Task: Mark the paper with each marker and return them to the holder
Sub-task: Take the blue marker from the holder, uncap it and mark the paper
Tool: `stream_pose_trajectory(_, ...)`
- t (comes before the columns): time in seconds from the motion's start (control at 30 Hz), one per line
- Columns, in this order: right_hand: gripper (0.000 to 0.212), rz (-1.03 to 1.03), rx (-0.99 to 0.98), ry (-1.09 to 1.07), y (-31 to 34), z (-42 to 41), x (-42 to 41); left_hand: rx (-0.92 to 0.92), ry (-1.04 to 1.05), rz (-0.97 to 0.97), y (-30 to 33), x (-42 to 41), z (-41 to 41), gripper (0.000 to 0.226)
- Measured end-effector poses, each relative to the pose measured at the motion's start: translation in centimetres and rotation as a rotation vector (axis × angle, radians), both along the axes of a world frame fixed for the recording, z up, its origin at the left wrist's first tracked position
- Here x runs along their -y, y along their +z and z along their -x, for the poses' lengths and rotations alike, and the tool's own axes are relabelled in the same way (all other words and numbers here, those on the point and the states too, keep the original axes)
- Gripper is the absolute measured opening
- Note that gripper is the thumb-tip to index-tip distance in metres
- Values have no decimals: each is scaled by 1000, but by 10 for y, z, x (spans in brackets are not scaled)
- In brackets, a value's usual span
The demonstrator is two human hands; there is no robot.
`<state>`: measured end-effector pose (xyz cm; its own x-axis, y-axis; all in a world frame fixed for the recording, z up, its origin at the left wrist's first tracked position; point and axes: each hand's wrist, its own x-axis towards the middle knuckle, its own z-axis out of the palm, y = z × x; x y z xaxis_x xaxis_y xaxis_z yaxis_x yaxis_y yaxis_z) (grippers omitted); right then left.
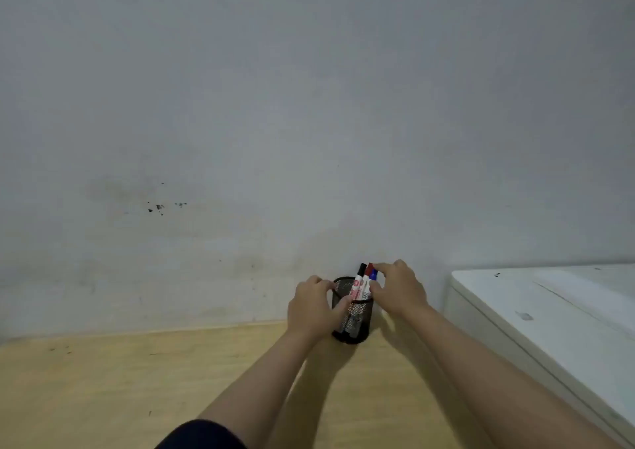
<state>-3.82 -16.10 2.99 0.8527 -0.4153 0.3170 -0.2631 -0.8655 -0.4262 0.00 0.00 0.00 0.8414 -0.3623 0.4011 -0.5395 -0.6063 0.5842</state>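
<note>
A black mesh holder (357, 331) stands on the wooden table against the wall. Three markers lean in it: one with a black cap (361, 270), one with a red cap (369, 270), one with a blue cap (373, 275). My left hand (314, 306) wraps around the holder's left side, thumb across its front. My right hand (398, 290) is at the holder's right, with its fingertips pinched on the blue-capped marker's top. No paper is in view.
The light wooden table (137, 380) runs along a grey-white wall (309, 104) with dark scuffs at the left. A white box-like appliance (549, 318) stands at the right, close to my right forearm.
</note>
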Motion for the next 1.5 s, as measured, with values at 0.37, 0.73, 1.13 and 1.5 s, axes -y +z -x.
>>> stream_pose_trajectory(0.37, 19, -176, 243, 3, -6, -24, 8, 48, 121, 139, -24, 17, -11, 41)
stream_pose_trajectory(0.73, 21, -457, 509, 109, 20, 17, -2, -94, 61, 213, -2, 13, 16, 29)
stream_pose_trajectory(1.13, 30, -543, 668, 521, 15, 155, -89, -970, -199, 918, 72, -45, 111, 13)
stream_pose_trajectory(1.5, 24, -900, 492, 334, 31, 150, -140, -572, -281, 804, 57, -117, 144, 22)
